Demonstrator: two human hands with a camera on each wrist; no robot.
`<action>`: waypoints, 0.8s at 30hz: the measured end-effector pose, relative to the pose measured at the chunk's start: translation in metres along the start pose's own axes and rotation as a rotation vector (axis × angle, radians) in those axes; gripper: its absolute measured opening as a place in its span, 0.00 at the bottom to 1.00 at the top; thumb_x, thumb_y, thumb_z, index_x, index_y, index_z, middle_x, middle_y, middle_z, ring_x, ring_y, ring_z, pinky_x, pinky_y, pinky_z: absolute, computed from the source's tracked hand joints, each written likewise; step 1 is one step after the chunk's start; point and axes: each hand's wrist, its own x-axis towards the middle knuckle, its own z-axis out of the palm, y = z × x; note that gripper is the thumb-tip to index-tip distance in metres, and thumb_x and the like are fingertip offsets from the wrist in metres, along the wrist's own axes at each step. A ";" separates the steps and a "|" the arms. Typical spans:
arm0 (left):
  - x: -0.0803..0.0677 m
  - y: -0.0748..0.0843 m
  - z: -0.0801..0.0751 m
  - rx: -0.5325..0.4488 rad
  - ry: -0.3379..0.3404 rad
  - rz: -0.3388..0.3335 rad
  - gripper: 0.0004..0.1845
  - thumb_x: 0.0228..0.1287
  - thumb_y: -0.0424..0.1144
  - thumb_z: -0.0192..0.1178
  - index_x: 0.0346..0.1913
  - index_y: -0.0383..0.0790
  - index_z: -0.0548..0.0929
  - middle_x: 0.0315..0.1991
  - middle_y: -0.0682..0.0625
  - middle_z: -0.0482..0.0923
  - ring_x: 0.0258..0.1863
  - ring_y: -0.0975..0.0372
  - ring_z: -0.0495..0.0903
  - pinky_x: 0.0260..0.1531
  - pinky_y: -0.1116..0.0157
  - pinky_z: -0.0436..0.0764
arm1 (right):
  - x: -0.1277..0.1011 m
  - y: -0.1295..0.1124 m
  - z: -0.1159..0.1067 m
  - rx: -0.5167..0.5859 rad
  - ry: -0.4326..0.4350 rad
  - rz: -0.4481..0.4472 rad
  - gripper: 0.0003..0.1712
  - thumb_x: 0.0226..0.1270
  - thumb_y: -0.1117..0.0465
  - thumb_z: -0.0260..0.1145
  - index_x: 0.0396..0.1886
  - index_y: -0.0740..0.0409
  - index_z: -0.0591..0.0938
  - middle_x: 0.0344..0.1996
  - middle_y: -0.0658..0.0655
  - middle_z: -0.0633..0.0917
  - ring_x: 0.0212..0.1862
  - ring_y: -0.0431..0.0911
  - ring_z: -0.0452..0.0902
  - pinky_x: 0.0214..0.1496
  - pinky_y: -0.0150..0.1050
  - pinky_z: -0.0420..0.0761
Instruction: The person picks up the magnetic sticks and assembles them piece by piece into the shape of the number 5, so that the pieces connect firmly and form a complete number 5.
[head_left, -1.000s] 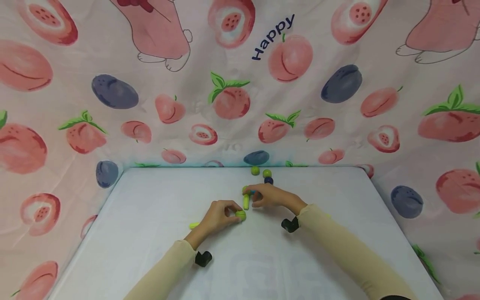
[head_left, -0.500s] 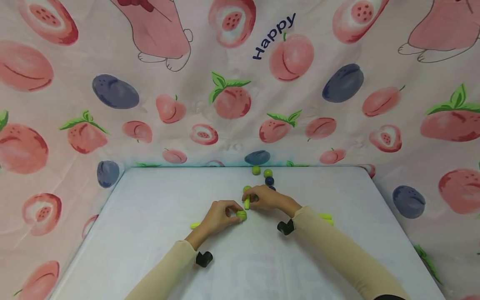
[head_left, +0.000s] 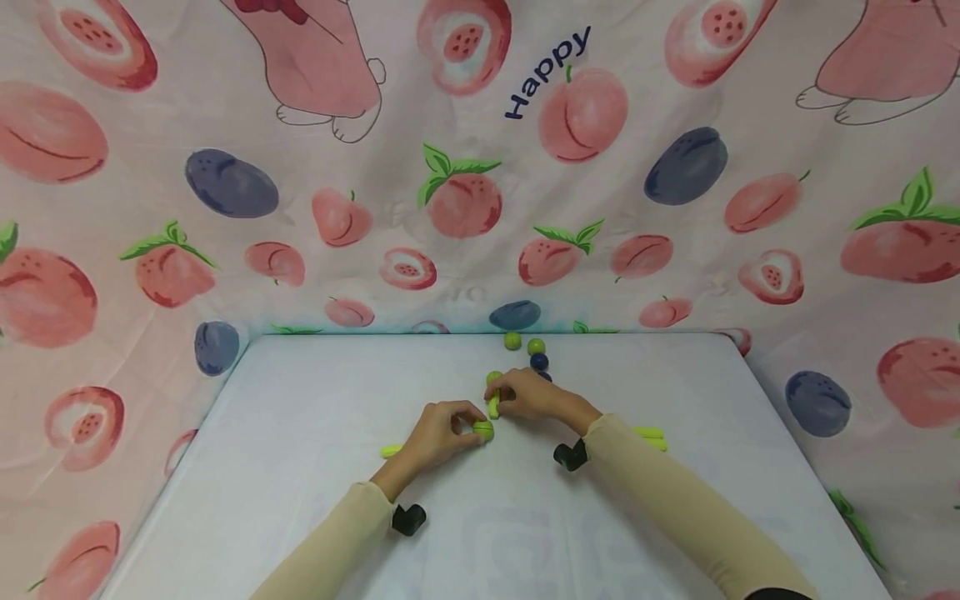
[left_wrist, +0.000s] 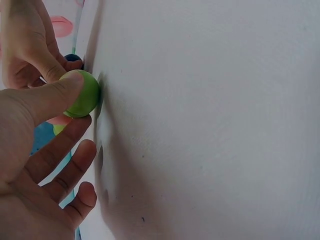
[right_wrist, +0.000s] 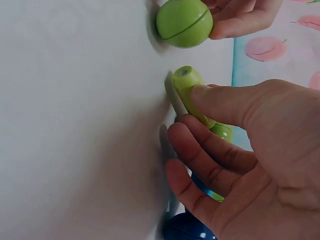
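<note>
My left hand (head_left: 438, 432) pinches a green ball (head_left: 483, 430) between thumb and index finger, low over the white table; its other fingers are spread in the left wrist view. Just beyond, my right hand (head_left: 534, 395) holds a yellow-green rod (right_wrist: 186, 90) between thumb and fingers. The rod's near end shows a small grey metal disc and points toward the ball, with a gap between them. At the rod's far end is another green ball (head_left: 493, 377). Behind the right fingers, a blue piece (right_wrist: 200, 183) shows partly, and a dark blue ball (right_wrist: 187, 227) lies below.
Two green balls (head_left: 512, 341) and a dark blue ball (head_left: 538, 362) sit near the table's back edge. Yellow rods (head_left: 651, 438) lie beside the right sleeve, and another yellow rod (head_left: 391, 450) is partly behind the left wrist. A fruit-print cloth (head_left: 457, 275) hangs behind the table.
My right hand has shifted slightly left along the rod, its fingers closing in on it, uncovering part of a second dark blue ball and the yellow rods at right. The left hand stays put.
</note>
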 end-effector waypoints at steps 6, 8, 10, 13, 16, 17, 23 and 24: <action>-0.001 -0.002 0.001 -0.008 0.011 -0.011 0.12 0.58 0.36 0.77 0.44 0.48 0.89 0.38 0.57 0.88 0.31 0.56 0.78 0.32 0.67 0.73 | 0.003 0.002 -0.006 0.043 -0.020 0.013 0.13 0.69 0.66 0.70 0.52 0.55 0.88 0.32 0.47 0.84 0.35 0.40 0.76 0.41 0.35 0.78; -0.002 -0.002 0.001 -0.007 0.014 -0.011 0.12 0.58 0.37 0.77 0.44 0.48 0.89 0.37 0.57 0.88 0.31 0.56 0.78 0.32 0.67 0.73 | 0.004 0.003 -0.007 0.056 -0.030 0.028 0.14 0.70 0.65 0.70 0.53 0.55 0.88 0.31 0.46 0.84 0.34 0.40 0.76 0.38 0.34 0.78; -0.001 -0.003 0.001 -0.005 0.017 -0.012 0.12 0.58 0.37 0.77 0.44 0.48 0.89 0.37 0.57 0.88 0.31 0.56 0.78 0.32 0.67 0.73 | 0.005 0.003 -0.008 0.063 -0.037 0.036 0.13 0.70 0.65 0.70 0.53 0.55 0.88 0.31 0.46 0.83 0.33 0.40 0.75 0.37 0.33 0.77; -0.001 -0.002 0.002 -0.008 0.022 -0.011 0.12 0.58 0.37 0.77 0.45 0.47 0.89 0.38 0.55 0.88 0.31 0.56 0.79 0.31 0.67 0.73 | 0.006 0.003 -0.008 0.061 -0.046 0.037 0.13 0.70 0.65 0.70 0.52 0.55 0.88 0.31 0.46 0.84 0.32 0.40 0.75 0.35 0.32 0.77; 0.001 -0.001 0.004 -0.010 0.026 -0.010 0.12 0.58 0.36 0.77 0.45 0.47 0.89 0.38 0.54 0.89 0.30 0.57 0.78 0.31 0.68 0.73 | 0.006 0.003 -0.008 0.060 -0.049 0.036 0.13 0.70 0.66 0.70 0.52 0.55 0.88 0.31 0.46 0.84 0.33 0.39 0.76 0.36 0.32 0.77; 0.001 0.000 0.004 -0.010 0.026 -0.008 0.12 0.58 0.36 0.77 0.45 0.46 0.89 0.38 0.53 0.89 0.30 0.57 0.78 0.31 0.68 0.73 | 0.006 0.003 -0.008 0.061 -0.050 0.037 0.13 0.70 0.66 0.70 0.53 0.55 0.88 0.31 0.46 0.84 0.33 0.39 0.76 0.36 0.32 0.77; 0.004 0.002 0.008 -0.002 0.029 -0.003 0.12 0.59 0.37 0.76 0.46 0.45 0.88 0.38 0.52 0.89 0.29 0.58 0.77 0.30 0.68 0.72 | 0.005 0.002 -0.009 0.066 -0.053 0.035 0.13 0.70 0.66 0.70 0.53 0.56 0.88 0.31 0.47 0.84 0.33 0.40 0.76 0.35 0.32 0.77; 0.004 0.002 0.009 0.003 0.032 -0.003 0.12 0.59 0.37 0.76 0.46 0.45 0.88 0.38 0.52 0.89 0.28 0.58 0.77 0.30 0.68 0.72 | 0.005 0.002 -0.009 0.068 -0.054 0.034 0.13 0.70 0.66 0.70 0.53 0.57 0.88 0.31 0.47 0.85 0.33 0.40 0.76 0.35 0.32 0.77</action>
